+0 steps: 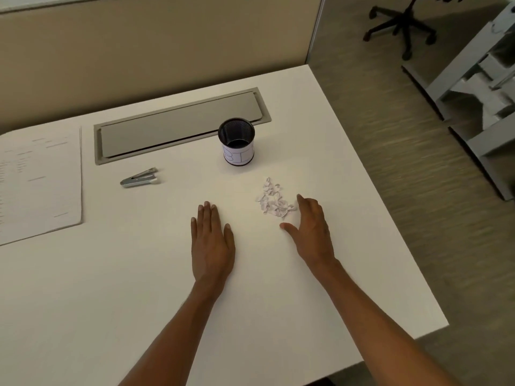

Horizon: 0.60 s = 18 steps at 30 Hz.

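An office — partitioned desk; swivel chair; stapler.

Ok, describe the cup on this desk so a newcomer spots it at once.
On the white desk, find the long grey hatch set into its far side. At the hatch's right end stands a black mesh cup with a white paper band around its base, the only upright thing, beyond the paper scraps.

I record a staple remover just in front of the grey cable hatch, printed sheets left of that hatch.
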{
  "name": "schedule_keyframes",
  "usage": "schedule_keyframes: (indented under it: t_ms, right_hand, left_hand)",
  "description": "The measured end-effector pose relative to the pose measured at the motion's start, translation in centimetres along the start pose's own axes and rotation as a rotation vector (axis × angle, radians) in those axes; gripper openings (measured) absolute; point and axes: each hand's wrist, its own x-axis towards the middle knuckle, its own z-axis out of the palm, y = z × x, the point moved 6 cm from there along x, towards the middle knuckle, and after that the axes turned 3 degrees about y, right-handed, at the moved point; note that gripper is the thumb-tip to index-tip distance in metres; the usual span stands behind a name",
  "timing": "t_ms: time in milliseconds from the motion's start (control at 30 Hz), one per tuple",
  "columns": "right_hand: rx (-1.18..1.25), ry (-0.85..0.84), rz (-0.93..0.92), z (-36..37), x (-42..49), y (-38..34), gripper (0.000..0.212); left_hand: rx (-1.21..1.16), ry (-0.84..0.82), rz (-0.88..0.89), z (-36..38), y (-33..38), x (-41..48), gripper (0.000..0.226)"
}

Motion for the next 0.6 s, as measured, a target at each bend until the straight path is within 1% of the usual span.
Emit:
schedule_keyframes:
  t_ms: [167,300,367,533,600]
  right_hand:
    - [0.074,0.007,-0.006,1.0,0.7,-0.1,0.071]
    - [0.048,0.047,-0.067,1.2,1.1,-1.3,0.061]
    - [0.01,0.063,-0.11,1.1,1.4,-2.1,0.052]
    - [-0.096,0.132,-0.19,1.0,1.9,-3.3,0.021]
    - [-0.144,0.168,-0.222,1.0,1.8,-3.4,0.018]
  left_hand:
    - [0.004,0.011,-0.013,0.2,0.1,0.1,0.06]
    - [0.002,0.028,-0.019,0.1,0.2,0.1,0.06]
    - [-0.001,0.032,-0.019,0.1,0.2,0.1,0.06]
    - [0.003,0.037,-0.016,0.2,0.2,0.1,0.061]
    - [0.001,0.041,-0.015,0.2,0.2,0.0,0.061]
